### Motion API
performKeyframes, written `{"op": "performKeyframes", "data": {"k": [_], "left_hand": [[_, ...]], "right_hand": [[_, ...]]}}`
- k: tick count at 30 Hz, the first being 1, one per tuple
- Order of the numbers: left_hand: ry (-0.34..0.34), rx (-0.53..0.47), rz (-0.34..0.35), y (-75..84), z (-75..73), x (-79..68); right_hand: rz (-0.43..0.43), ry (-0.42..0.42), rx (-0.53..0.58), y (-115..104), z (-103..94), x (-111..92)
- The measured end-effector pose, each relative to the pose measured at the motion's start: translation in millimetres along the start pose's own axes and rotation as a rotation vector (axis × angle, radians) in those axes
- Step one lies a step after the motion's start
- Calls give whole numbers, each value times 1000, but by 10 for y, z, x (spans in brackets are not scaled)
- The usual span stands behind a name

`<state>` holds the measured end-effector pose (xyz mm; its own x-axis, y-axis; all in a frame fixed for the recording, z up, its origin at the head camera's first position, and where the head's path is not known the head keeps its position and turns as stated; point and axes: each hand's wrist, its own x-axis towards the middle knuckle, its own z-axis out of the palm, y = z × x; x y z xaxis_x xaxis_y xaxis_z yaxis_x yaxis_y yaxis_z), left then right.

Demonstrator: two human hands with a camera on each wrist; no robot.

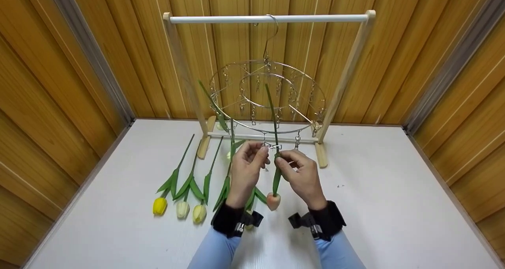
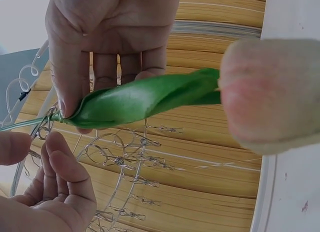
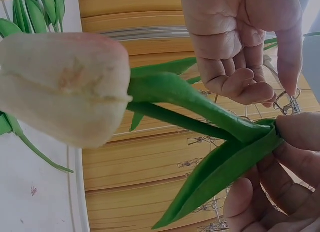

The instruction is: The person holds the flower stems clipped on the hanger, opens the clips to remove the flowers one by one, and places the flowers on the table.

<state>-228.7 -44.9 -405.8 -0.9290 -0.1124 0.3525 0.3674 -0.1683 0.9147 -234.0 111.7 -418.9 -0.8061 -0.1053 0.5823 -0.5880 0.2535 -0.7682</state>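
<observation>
My right hand [image 1: 302, 174] pinches an artificial tulip [image 1: 273, 202] by the stem, just above its leaves. Its pale pink bloom points down and the bare stem rises in front of a round wire clip hanger [image 1: 266, 62]. Between the thumb and fingers of my left hand [image 1: 246, 170] is a small metal clip [image 3: 289, 104] hanging from the front of the ring. The stem overlaps this clip in the head view, right beside the right fingertips. In the left wrist view the big bloom [image 2: 272, 94] and green leaf [image 2: 145, 99] show close up.
The hanger hooks over the white rail [image 1: 221, 19] of a wooden stand, with more clips dangling around it. Left on the white table [image 1: 118, 182] lie a yellow tulip [image 1: 159, 206], a white one [image 1: 182, 210] and a pale yellow one [image 1: 199, 213]. Another green stem [image 1: 207, 91] stands against the ring's left side.
</observation>
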Motion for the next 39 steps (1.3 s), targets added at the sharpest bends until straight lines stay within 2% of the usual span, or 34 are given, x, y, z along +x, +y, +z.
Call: {"op": "performKeyframes", "data": {"k": [4,11,24,39], "left_hand": [[-10,-29,-3,-1,-1,1],[-10,-19,1,-10,-14,-4],[-25,-9,17,-2,-37,-7],[-33,0,37,-1,-59,9]], "right_hand": [[5,-4,0,15,-4,2],[39,-15,16,16,-18,-11],[0,0,2,27,-25,-9],[18,3,10,21,-17,-6]]}}
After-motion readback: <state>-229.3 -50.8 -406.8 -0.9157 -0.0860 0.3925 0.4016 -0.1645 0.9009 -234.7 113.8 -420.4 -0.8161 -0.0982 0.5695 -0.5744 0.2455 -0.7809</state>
